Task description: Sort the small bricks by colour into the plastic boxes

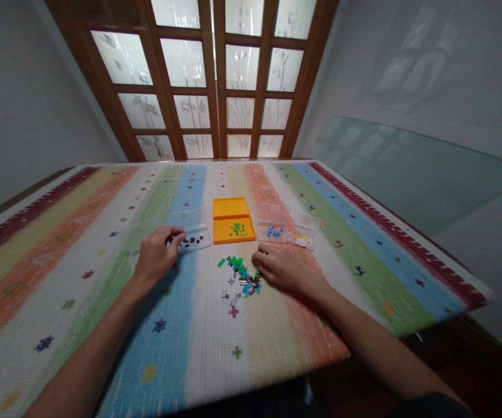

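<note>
My left hand [157,252] is at the left end of a clear plastic box [207,239] with dark brown-red bricks [193,241] in it. Its thumb and fingertips are pinched together, and what lies between them is too small to make out. A loose pile of small green, blue, brown and grey toy bricks [246,278] lies on the striped cloth. My right hand [279,267] rests at the pile's right edge with curled fingers; their tips are partly hidden. Beyond the pile stands an opened yellow box [217,238] with small green bricks [237,229] inside.
Right of the yellow box are a clear box [260,235] with blue bricks [276,231] and another clear box [314,245] with yellow bricks [303,238]. A striped tablecloth [155,360] covers the table. Wooden glass-paned doors [220,87] stand behind, walls on both sides.
</note>
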The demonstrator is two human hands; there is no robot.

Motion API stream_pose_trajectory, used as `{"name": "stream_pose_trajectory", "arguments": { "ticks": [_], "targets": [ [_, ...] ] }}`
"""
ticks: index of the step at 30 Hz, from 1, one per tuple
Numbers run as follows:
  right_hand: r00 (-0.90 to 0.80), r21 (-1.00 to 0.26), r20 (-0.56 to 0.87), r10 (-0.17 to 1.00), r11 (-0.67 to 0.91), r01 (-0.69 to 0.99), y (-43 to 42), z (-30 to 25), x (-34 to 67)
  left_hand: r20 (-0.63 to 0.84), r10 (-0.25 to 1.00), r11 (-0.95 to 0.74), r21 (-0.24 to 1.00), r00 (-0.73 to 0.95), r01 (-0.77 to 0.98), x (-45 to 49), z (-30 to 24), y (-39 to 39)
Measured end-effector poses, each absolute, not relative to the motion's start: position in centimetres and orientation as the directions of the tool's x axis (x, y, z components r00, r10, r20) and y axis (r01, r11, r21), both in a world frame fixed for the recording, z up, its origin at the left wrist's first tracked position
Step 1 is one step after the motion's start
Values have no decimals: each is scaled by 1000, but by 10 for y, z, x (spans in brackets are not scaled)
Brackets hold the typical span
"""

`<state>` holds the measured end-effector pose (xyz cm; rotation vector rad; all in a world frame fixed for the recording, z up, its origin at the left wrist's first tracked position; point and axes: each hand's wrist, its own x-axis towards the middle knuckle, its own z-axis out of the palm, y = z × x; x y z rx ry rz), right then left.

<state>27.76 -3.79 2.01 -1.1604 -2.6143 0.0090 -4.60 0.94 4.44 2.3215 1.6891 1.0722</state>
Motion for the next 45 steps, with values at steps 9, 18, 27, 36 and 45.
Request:
{"name": "stream_pose_trajectory", "arguments": {
  "ticks": [9,18,27,36,45],
  "targets": [
    [-637,-112,242,732,673,731,-38,19,278,505,831,-448,356,234,820,-51,34,21],
    [-633,-109,246,734,670,734,-38,18,278,506,830,-451,359,235,817,-53,32,27],
    [-645,-91,248,723,680,728,-37,18,278,454,855,-448,401,251,799,-54,29,31],
    [-634,-99,233,737,667,738,-39,21,277,373,895,-393,398,245,829,-54,30,30],
    [-634,-104,227,739,666,739,-38,19,278,404,885,-400,407,231,821,-57,28,32]
  ]
}}
